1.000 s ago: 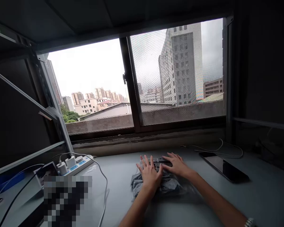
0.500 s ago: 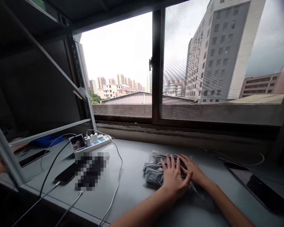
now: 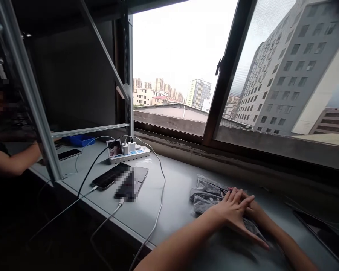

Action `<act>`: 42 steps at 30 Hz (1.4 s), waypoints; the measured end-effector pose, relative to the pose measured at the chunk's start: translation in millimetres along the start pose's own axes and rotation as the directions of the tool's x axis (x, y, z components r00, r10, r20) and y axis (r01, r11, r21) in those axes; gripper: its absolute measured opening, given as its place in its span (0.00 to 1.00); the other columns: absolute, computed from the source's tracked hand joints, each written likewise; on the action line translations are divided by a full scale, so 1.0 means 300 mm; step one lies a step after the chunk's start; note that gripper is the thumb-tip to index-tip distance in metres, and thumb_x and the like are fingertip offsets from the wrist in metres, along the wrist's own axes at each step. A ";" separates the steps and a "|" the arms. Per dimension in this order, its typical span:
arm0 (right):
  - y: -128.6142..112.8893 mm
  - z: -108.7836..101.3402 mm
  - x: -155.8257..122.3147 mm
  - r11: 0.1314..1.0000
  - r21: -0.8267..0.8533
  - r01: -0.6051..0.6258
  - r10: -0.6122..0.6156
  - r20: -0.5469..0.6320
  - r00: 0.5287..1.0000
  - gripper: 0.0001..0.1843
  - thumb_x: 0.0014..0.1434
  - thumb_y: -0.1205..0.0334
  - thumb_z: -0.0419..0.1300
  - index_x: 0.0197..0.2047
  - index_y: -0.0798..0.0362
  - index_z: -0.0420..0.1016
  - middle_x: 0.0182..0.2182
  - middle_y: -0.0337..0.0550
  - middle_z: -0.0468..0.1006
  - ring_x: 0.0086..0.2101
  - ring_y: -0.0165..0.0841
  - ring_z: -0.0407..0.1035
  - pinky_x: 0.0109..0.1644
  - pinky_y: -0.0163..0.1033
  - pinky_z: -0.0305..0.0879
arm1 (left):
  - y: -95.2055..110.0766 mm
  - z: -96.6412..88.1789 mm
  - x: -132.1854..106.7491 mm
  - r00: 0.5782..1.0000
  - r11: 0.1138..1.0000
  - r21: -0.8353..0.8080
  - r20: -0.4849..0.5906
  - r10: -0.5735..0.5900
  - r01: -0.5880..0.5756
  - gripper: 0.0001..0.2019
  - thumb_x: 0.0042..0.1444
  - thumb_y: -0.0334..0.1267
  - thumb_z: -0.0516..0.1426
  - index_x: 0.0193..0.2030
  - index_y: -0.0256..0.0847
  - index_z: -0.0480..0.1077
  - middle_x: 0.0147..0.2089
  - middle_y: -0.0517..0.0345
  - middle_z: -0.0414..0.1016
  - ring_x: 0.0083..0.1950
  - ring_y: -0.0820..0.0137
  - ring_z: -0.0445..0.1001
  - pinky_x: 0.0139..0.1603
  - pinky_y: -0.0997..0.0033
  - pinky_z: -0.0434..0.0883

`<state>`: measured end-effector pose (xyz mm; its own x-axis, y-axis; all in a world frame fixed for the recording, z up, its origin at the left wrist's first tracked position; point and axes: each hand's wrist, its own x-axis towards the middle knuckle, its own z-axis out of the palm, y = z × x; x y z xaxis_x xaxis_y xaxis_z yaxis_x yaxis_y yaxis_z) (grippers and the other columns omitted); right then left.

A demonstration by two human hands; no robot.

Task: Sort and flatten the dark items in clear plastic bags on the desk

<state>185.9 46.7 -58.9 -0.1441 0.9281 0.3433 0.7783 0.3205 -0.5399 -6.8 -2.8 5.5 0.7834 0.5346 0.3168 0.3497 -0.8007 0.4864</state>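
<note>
Clear plastic bags with dark grey, cloth-like bundles inside lie on the grey tabletop in front of me. My left hand rests across the right part of the bags, palm down, its fingers spread and the thumb stretched toward the lower right. Beyond it and partly covered by it is my right hand, lying flat over the bags' right end. Its fingertips are largely hidden by the left fingers. A bit of red shows beside the fingertips.
At left, a black phone and a second phone are plugged into cables. Behind them stands a white power strip with chargers. A dark tablet-like device lies at right. Past the metal shelf post, a co-worker's arm and a blue tray show.
The view has turned left and tilted, so everything sits differently in frame. Both hands have slid toward the right end of the bags, and my left thumb has spread outward.
</note>
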 end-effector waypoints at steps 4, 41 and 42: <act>0.016 -0.007 -0.001 0.956 0.290 -0.049 0.044 0.025 0.999 0.39 0.46 0.34 0.52 0.53 0.54 0.69 0.55 0.56 0.65 0.55 0.47 0.58 0.59 0.50 0.54 | -0.026 0.006 -0.012 0.999 0.999 0.049 -0.041 -0.015 0.018 0.55 0.42 0.64 0.56 0.68 0.39 0.32 0.70 0.48 0.30 0.68 0.56 0.23 0.66 0.48 0.32; -0.227 -0.132 0.007 0.970 -0.112 -0.218 0.175 -0.308 0.935 0.09 0.58 0.60 0.52 0.39 0.51 0.71 0.39 0.40 0.73 0.41 0.32 0.66 0.48 0.39 0.54 | -0.008 -0.010 0.091 0.944 0.863 0.410 0.016 -0.330 0.295 0.54 0.41 0.71 0.48 0.67 0.36 0.39 0.69 0.47 0.38 0.69 0.55 0.35 0.66 0.50 0.38; -0.224 -0.133 0.008 0.966 -0.089 -0.243 0.201 -0.334 0.921 0.08 0.57 0.60 0.52 0.38 0.51 0.70 0.38 0.40 0.73 0.40 0.32 0.66 0.46 0.38 0.55 | -0.011 -0.006 0.094 0.938 0.853 0.418 0.007 -0.346 0.312 0.54 0.41 0.72 0.47 0.67 0.35 0.41 0.69 0.46 0.38 0.69 0.55 0.35 0.66 0.49 0.38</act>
<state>157.6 19.8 8.9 0.2276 0.8561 0.4640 0.8411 0.0673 -0.5366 13.1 15.3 14.3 0.6174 0.7770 0.1230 0.7575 -0.6293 0.1735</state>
